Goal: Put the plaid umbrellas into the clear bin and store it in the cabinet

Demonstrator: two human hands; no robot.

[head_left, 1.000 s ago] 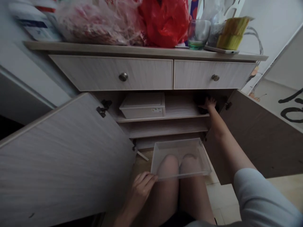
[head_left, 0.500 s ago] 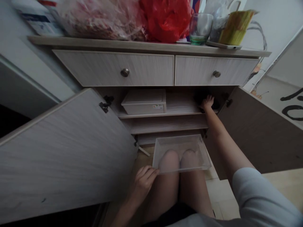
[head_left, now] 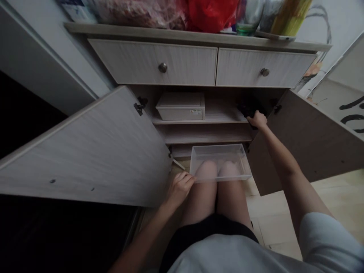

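A clear plastic box rests across my knees. My left hand is closed on its near left corner, thumb and fingers pinching the rim. Inside the cabinet, at the right end of the upper shelf, lies a dark black item whose kind I cannot make out in the shadow. My right hand is closed on the front of that item, at the shelf's edge. A white lidded storage box stands on the same shelf, to the left.
The left door and right door of the cabinet stand open on either side of my legs. Above are two closed drawers. On top sit a red plastic bag, a glass and a yellow packet.
My right hand has drawn back toward the shelf's front edge, with the black item in its grip. The view has tilted downward. My left hand still holds the clear box.
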